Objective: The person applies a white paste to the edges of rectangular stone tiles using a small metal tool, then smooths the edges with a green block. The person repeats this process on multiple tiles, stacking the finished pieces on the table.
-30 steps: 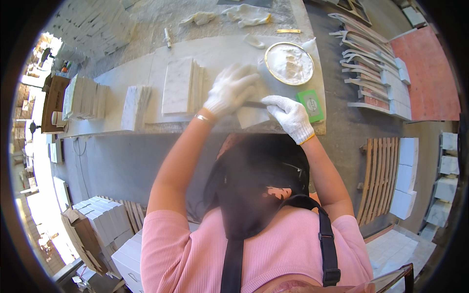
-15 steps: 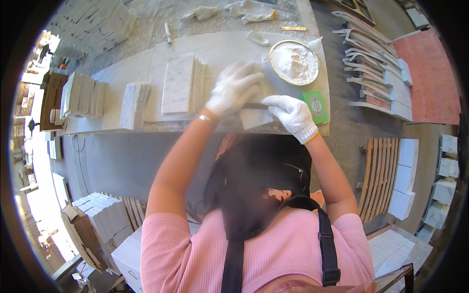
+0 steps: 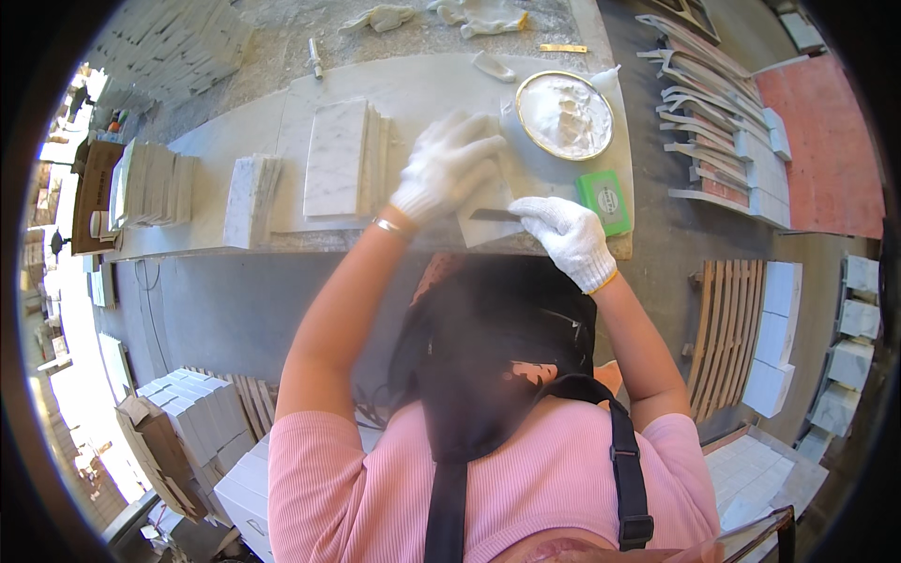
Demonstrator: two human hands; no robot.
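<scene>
My left hand [image 3: 449, 161], in a white knit glove and a little blurred, lies with its fingers stretched out over a white marble tile [image 3: 477, 230] at the table's near edge. The hand covers much of the tile. Close by on its right, my gloved right hand [image 3: 561, 230] is closed on a thin dark scraper blade [image 3: 495, 215], whose free end points left across the tile. Beyond my right hand stands a round tub [image 3: 566, 117] of white paste. A green box [image 3: 605, 204] sits right beside that hand.
Left of my hands stand stacked marble tiles [image 3: 335, 159], with smaller stacks [image 3: 249, 202] farther left. Spare gloves [image 3: 481, 17], a marker-like stick [image 3: 315, 58] and a yellow strip [image 3: 563, 48] lie at the back. A wooden pallet [image 3: 727, 338] is on the floor at right.
My right hand has shifted slightly right and toward me, and more of the scraper blade shows. My left hand stays over the tile. The whole view has shifted slightly.
</scene>
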